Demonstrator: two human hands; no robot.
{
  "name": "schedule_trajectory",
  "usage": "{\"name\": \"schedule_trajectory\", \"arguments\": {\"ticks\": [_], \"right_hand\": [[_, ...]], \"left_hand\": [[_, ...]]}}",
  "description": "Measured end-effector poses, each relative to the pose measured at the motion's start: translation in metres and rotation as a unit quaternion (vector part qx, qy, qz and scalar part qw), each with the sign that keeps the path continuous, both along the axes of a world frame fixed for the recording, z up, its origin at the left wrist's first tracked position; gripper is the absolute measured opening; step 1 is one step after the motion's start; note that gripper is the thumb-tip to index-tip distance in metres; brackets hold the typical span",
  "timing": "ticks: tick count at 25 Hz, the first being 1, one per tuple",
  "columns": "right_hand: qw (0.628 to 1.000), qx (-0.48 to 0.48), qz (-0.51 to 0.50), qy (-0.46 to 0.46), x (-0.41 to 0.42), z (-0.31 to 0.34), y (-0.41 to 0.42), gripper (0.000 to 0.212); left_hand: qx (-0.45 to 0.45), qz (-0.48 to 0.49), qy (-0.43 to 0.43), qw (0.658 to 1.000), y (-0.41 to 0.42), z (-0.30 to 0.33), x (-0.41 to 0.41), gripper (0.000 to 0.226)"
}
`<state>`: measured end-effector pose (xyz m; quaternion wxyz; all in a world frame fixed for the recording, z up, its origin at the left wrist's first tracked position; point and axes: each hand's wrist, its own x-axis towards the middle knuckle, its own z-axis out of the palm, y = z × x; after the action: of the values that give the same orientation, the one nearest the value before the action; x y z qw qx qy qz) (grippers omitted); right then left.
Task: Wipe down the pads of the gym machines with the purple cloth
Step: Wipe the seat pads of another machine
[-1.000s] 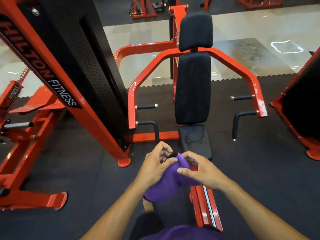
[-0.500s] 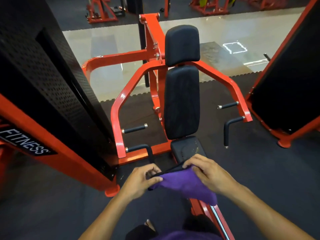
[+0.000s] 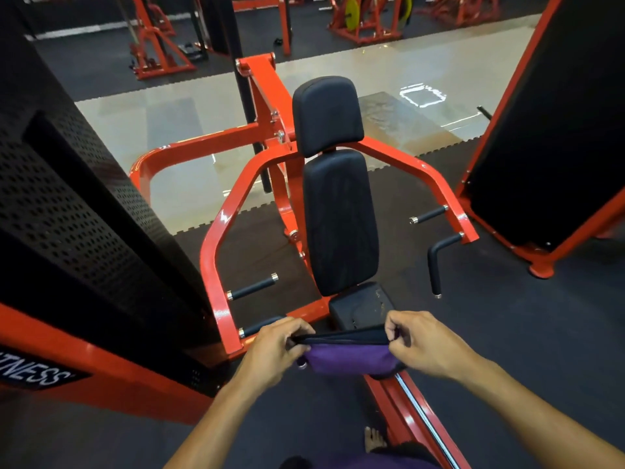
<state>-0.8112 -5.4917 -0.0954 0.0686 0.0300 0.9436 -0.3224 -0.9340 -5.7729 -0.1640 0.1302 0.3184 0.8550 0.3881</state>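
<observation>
The purple cloth [image 3: 348, 358] is stretched flat between my two hands, its dark edge on top. My left hand [image 3: 275, 346] pinches the cloth's left end and my right hand [image 3: 422, 343] pinches its right end. Straight ahead stands a red chest-press machine with three black pads: a headrest pad [image 3: 326, 113] on top, a long back pad [image 3: 340, 221] under it, and a small seat pad [image 3: 363, 306] just beyond the cloth. The cloth hangs in the air in front of the seat pad, touching no pad.
A black perforated weight-stack cover [image 3: 77, 211] on a red frame rises close at left. Another red and black machine [image 3: 554, 130] stands at right. Black handles [image 3: 436, 262] stick out beside the seat. A red rail [image 3: 416, 418] runs along the floor under my arms. More machines stand far back.
I have stepped closer to the machine, which now looks larger. My hands have pulled apart, spreading the bunched cloth into a taut strip between them.
</observation>
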Motion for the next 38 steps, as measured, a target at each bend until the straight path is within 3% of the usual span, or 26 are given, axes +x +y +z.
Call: {"name": "schedule_trajectory", "arguments": {"ticks": [3, 7, 10, 11, 13, 14, 16, 18, 20, 21, 23, 24, 26, 31, 33, 36, 38], "right_hand": [[0.999, 0.032, 0.009, 0.017, -0.004, 0.002, 0.006, 0.016], [0.995, -0.046, -0.069, 0.061, 0.000, 0.007, 0.006, 0.039], [0.981, -0.085, -0.130, 0.112, -0.010, 0.022, -0.002, 0.017], [0.972, -0.122, -0.153, 0.126, -0.013, 0.029, -0.001, 0.012], [0.940, -0.234, -0.198, 0.152, -0.018, 0.046, 0.004, 0.019], [0.916, -0.293, -0.223, 0.158, -0.019, 0.054, 0.005, 0.024], [0.884, -0.364, -0.246, 0.162, -0.024, 0.064, 0.003, 0.027], [0.898, -0.334, -0.237, 0.161, -0.032, 0.067, -0.002, 0.026], [0.895, -0.338, -0.237, 0.167, -0.037, 0.060, -0.005, 0.026], [0.876, -0.389, -0.243, 0.151, -0.034, 0.048, 0.000, 0.028], [0.811, -0.535, -0.236, 0.021, -0.012, 0.010, 0.002, 0.039], [0.789, -0.575, -0.208, -0.057, 0.006, -0.010, -0.003, 0.043], [0.788, -0.574, -0.165, -0.149, 0.032, -0.044, -0.018, 0.047], [0.808, -0.516, -0.257, -0.125, 0.027, -0.065, -0.030, 0.050], [0.827, -0.491, -0.273, -0.028, 0.014, -0.045, -0.030, 0.042], [0.793, -0.531, -0.254, 0.155, 0.000, 0.014, -0.027, 0.032], [0.783, -0.541, -0.232, 0.199, -0.001, 0.046, -0.026, 0.017]], "left_hand": [[0.031, 0.024, -0.003, 0.999, 0.008, 0.005, -0.011, 0.040], [0.029, 0.031, -0.006, 0.999, 0.014, 0.015, -0.018, 0.042], [0.022, 0.011, -0.071, 0.997, 0.017, 0.023, -0.016, 0.026], [0.077, 0.002, -0.123, 0.989, 0.020, 0.034, -0.015, 0.019], [0.230, 0.002, -0.256, 0.939, 0.025, 0.066, -0.012, 0.008], [0.265, -0.003, -0.296, 0.918, 0.027, 0.078, -0.012, 0.020], [0.216, -0.043, -0.316, 0.923, 0.031, 0.084, -0.002, 0.055], [0.140, -0.042, -0.365, 0.920, 0.038, 0.067, 0.021, 0.081], [0.174, 0.020, -0.441, 0.880, 0.044, 0.054, 0.039, 0.082], [0.205, 0.044, -0.464, 0.861, 0.046, 0.049, 0.046, 0.070], [0.247, 0.080, -0.503, 0.825, 0.043, 0.044, 0.051, 0.044], [0.257, 0.084, -0.521, 0.810, 0.038, 0.043, 0.052, 0.040], [0.243, 0.080, -0.550, 0.795, 0.021, 0.028, 0.049, 0.051], [0.106, 0.033, -0.570, 0.814, -0.007, 0.006, 0.032, 0.060], [0.114, 0.032, -0.519, 0.847, 0.002, 0.024, 0.014, 0.060], [0.199, -0.021, -0.423, 0.884, 0.013, 0.082, -0.019, 0.058], [0.192, -0.076, -0.353, 0.912, 0.012, 0.117, -0.031, 0.052]]}}
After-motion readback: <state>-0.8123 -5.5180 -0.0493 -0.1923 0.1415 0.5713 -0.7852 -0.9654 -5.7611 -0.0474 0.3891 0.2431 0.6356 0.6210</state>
